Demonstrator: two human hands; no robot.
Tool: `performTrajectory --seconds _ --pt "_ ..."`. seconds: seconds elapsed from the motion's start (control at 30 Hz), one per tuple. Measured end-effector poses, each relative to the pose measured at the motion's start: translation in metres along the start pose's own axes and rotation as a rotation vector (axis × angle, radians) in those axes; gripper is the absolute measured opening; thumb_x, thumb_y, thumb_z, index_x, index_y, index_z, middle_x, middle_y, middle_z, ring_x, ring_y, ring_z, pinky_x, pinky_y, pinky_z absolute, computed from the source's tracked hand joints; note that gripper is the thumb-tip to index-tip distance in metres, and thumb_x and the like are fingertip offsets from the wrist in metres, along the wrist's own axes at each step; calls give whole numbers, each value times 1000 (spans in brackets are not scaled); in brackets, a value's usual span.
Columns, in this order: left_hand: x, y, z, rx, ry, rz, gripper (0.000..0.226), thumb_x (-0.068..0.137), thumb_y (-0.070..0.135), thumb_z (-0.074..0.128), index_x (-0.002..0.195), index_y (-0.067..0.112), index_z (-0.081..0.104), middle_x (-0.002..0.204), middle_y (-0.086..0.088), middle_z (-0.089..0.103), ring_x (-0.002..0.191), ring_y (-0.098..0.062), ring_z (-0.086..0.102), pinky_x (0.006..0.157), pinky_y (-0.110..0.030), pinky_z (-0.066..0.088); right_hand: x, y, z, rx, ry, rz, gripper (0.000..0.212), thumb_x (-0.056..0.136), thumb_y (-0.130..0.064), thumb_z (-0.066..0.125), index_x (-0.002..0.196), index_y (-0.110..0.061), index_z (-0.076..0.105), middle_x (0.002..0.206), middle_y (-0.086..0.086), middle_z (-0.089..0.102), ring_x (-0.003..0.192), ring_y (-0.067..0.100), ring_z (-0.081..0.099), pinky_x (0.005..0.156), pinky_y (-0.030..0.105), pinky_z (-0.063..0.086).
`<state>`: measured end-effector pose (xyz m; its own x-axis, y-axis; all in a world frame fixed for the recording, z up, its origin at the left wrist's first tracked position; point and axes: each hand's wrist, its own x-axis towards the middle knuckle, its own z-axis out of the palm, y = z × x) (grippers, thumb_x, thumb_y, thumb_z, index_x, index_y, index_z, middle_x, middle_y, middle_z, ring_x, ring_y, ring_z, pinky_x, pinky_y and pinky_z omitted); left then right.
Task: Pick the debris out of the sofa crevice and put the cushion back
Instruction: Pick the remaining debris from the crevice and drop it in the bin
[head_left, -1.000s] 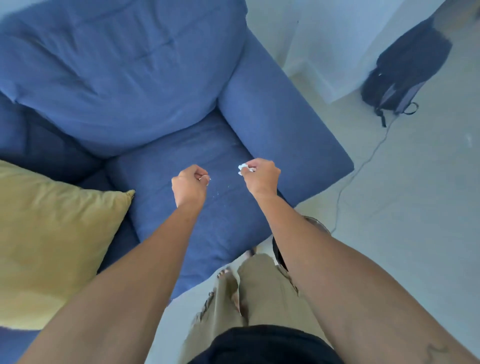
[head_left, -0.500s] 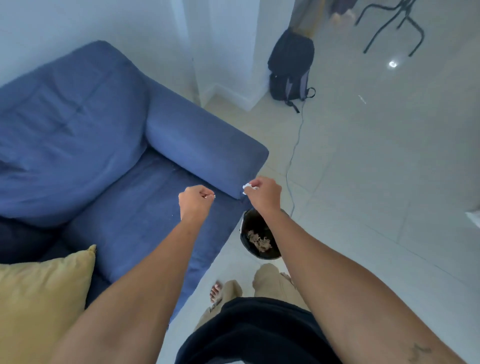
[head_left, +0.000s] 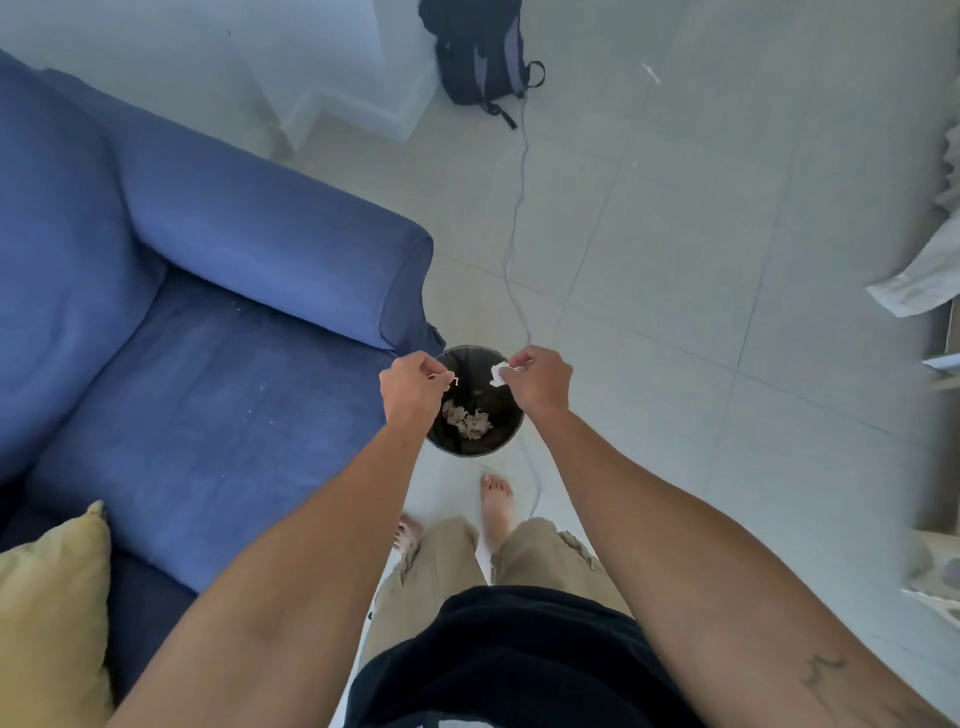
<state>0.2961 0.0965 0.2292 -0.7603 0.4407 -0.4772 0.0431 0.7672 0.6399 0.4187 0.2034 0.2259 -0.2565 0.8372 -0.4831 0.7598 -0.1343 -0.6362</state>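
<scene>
Both my hands hover over a small black bin (head_left: 496, 439) on the floor by the blue sofa's armrest (head_left: 291, 260). My left hand (head_left: 413, 387) pinches a thin pale scrap of debris (head_left: 455, 382) above the bin's left rim. My right hand (head_left: 537, 384) pinches a crumpled white paper scrap (head_left: 497, 375) above the right rim. Light crumpled debris (head_left: 467, 418) lies inside the bin. White crumbs dot the blue seat cushion (head_left: 208, 415). A yellow cushion (head_left: 52, 618) sits at the lower left.
A dark backpack (head_left: 478, 52) leans on the white wall at the top. A thin cable (head_left: 514, 228) runs from it across the tiled floor, past the bin. My bare feet (head_left: 496, 499) stand just behind the bin. Pale cloth and furniture (head_left: 930, 270) line the right edge.
My view and both hands swung right from the sofa seat to above the bin. Each hand kept its scrap; the bin came fully into view.
</scene>
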Motion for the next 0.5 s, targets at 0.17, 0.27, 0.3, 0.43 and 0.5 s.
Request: performTrajectory --seconds 0.17,0.27,0.3,0.43,0.5 --pt "6 -8 29 -7 -35 -72 11 81 23 72 71 25 73 77 1 74 81 -20 71 84 -38 58 11 26 7 -36 -80 39 10 85 -15 68 90 -12 76 98 2 74 97 15 63 71 4 28" --pt "12 -10 37 10 -65 -101 10 83 25 66 77 25 74 86 -1 76 88 -23 71 87 -39 57 17 28 12 -83 -153 7 21 87 -23 68 105 -15 75 110 1 73 107 17 64 93 16 39" --pt "15 -11 37 14 -76 -118 14 83 25 63 72 27 72 87 -2 75 88 -25 71 86 -39 58 19 28 13 -91 -173 1 25 88 -24 68 110 -16 73 115 1 71 109 17 63 101 21 39" --pt "16 -13 30 24 -88 -174 20 83 22 59 66 26 68 88 -7 74 86 -27 70 81 -38 60 26 27 16 -144 -189 -12 25 91 -22 64 114 -16 71 122 1 68 117 18 60 107 24 35" --pt "16 -12 23 72 -84 -172 19 84 22 55 77 20 73 87 -6 74 86 -24 66 75 -31 56 27 21 17 -168 -198 -15 26 92 -22 61 115 -16 71 125 0 67 120 18 58 108 25 33"
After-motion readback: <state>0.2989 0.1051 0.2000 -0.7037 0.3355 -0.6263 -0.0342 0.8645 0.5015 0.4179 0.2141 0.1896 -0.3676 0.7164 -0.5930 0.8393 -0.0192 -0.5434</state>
